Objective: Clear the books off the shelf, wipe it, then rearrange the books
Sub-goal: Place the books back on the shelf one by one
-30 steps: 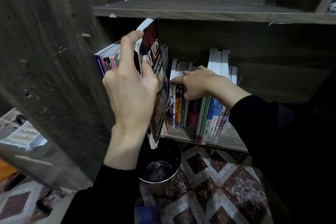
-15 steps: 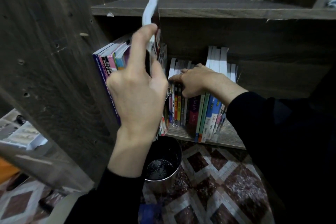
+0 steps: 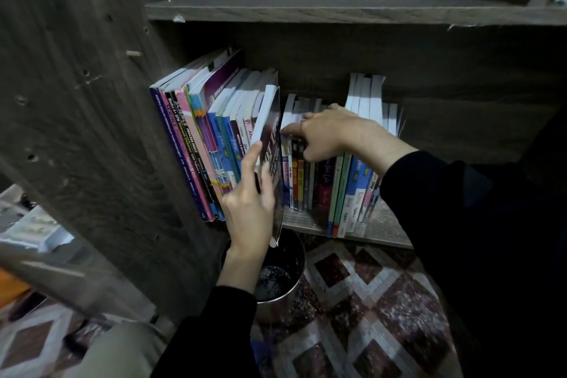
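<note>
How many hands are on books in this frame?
2. The left hand grips the dark-covered book tilted beside the left row; the right hand holds the tops of the short books mid-shelf. No other hand shows.

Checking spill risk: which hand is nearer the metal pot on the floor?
Left. The left hand holds a book right above the metal pot; the right hand holds the shelved books higher up.
</note>
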